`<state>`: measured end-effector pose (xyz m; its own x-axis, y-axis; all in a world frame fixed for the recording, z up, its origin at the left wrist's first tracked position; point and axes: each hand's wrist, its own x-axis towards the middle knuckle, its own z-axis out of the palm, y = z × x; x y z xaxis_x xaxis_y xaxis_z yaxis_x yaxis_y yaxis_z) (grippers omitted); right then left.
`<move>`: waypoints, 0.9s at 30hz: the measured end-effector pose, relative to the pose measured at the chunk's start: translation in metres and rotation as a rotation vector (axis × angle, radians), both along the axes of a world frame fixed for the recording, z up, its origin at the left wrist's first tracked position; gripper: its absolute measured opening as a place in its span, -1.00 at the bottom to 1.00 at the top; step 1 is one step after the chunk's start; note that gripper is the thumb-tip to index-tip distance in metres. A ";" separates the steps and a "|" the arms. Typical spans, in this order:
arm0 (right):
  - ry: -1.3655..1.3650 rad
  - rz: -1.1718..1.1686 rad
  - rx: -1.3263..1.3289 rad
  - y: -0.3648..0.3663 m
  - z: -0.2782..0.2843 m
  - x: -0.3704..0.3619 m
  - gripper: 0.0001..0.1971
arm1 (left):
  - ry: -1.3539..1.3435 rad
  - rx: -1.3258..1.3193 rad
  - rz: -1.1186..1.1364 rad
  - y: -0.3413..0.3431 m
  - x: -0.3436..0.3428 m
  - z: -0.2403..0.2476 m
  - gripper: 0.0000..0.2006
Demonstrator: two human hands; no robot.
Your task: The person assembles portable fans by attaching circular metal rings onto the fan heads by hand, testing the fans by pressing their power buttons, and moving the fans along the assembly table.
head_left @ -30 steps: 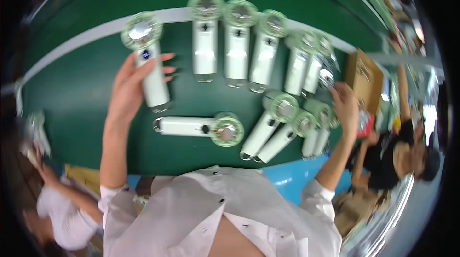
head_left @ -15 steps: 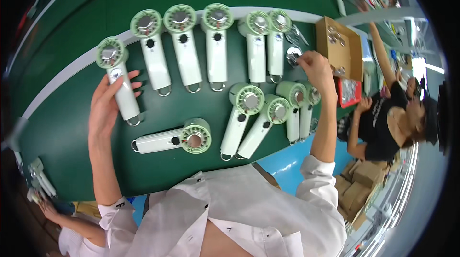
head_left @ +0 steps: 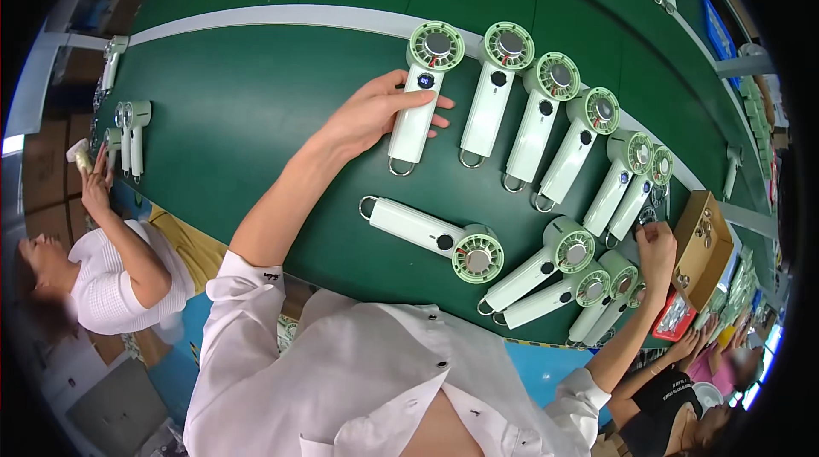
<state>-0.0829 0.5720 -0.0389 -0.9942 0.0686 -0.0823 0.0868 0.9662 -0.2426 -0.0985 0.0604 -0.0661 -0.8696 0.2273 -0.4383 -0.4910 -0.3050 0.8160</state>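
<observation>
My left hand [head_left: 367,116] is closed around the white handle of a handheld fan [head_left: 413,129] with a pale green head. Its thumb lies across the handle, below a small lit display, and the metal loop hangs at the lower end. To the right, my right hand [head_left: 657,254] has its fingers drawn together at a shiny round metal part [head_left: 650,216]; what the fingertips grip is hidden. Another handheld fan [head_left: 415,225] lies sideways nearer my body. Several more, among them a fan [head_left: 486,116], lie in a slanting row between my hands.
A cardboard box [head_left: 706,257] with metal discs stands beyond my right hand, beside a red tray [head_left: 674,317] of small parts. More fans [head_left: 556,265] lie near the table's front right. People work on both sides. A pale rail [head_left: 281,15] runs along the green table [head_left: 256,116].
The view has swung left, so the fans appear farther right and a person at left shows more fully. My left hand stays on its fan; my right hand remains by the metal parts.
</observation>
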 end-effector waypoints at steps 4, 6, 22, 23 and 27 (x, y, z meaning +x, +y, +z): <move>0.038 0.000 -0.019 0.004 0.003 0.006 -0.83 | 0.003 -0.022 -0.006 0.000 -0.003 0.000 -0.57; 0.067 -0.014 -0.014 0.008 0.005 0.010 -0.84 | 0.004 -0.025 -0.010 0.000 -0.003 0.000 -0.57; 0.342 -0.203 -0.556 -0.001 0.047 0.042 -0.84 | 0.495 -1.383 0.162 0.006 0.005 -0.013 -0.51; 0.347 -0.206 -0.636 -0.004 0.049 0.042 -0.82 | 0.499 -1.382 0.156 0.007 0.007 -0.011 -0.51; 0.345 -0.219 -0.772 -0.019 0.057 0.050 -0.73 | 0.916 -1.720 0.346 0.027 0.011 0.016 -0.57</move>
<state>-0.0332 0.5534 0.0179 -0.9432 0.3101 0.1190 0.0517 0.4910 -0.8696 -0.0874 0.0871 -0.0499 -0.8296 -0.0717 0.5537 0.0708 0.9702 0.2319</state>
